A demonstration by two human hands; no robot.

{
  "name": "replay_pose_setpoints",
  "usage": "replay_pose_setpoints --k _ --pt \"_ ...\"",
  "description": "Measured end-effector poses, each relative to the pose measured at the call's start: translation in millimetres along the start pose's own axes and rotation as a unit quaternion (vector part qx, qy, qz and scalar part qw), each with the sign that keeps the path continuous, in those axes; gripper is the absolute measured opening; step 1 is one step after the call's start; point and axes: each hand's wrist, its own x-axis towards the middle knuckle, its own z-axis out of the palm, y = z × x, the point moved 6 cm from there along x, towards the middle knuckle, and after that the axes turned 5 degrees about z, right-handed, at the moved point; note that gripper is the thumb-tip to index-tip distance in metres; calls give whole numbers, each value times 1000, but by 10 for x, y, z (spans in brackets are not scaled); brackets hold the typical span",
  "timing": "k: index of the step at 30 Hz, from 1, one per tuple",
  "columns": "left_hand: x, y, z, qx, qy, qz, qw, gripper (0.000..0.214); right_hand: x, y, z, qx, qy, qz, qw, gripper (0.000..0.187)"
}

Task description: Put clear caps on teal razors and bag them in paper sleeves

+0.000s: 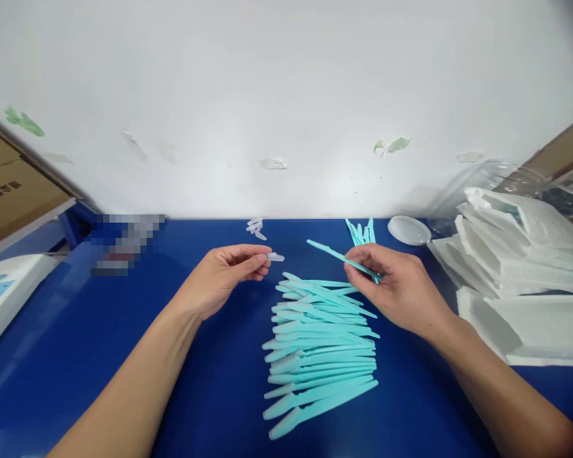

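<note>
A: Fingers first. What do they grip?

B: The left hand [222,275] pinches a small clear cap [275,257] between thumb and forefinger; the cap sticks out past the fingertips toward 3 o'clock. The right hand [395,286] is closed on a teal razor stick [340,256], gripping its lower end, and the free end slants away from the fingers toward 10 o'clock, at the cap. Cap and stick tip are near each other but apart.

A: What lies nearest the body?

B: A stack of teal razors [321,353] on the blue table [76,343], at 6 o'clock from both hands, with the right hand just over its far end.

A: And farther off?

B: A few loose clear caps [255,228] at 12 o'clock by the white wall, a small fan of teal sticks [361,231] next, then a round white lid [409,229]. At 3 o'clock is a pile of white bags [516,267]; at 9 o'clock a cardboard box [9,184].
</note>
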Motion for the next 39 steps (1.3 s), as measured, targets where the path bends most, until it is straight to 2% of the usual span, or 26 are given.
replay_pose_setpoints --k 4,8,13,18,23,28,32,36,39 --pt "-34 -161 -11 -36 10 -28 999 30 -19 -42 117 69 -51 -7 996 15" --pt "-58 -153 -2 -30 30 -20 999 29 -34 69 190 125 -113 62 984 25" --pt "-130 -84 149 33 15 -4 999 30 -55 81 238 197 -188 116 955 27" --pt "-206 -26 300 84 -13 -7 996 31 -61 53 245 206 -204 117 950 30" --pt "-227 48 196 113 52 19 992 32 -70 86 206 195 -182 113 957 27" --pt "-242 11 391 107 -20 12 994 25 -67 16 228 191 -198 101 956 27" --pt "-271 42 503 154 -71 24 985 24 -68 -121 242 150 -190 35 970 26" --pt "-308 119 462 270 -144 39 951 21 -146 -266 300 87 -201 -51 974 23" --pt "-306 183 347 319 -145 54 935 23 -187 -301 311 48 -215 -71 973 25"
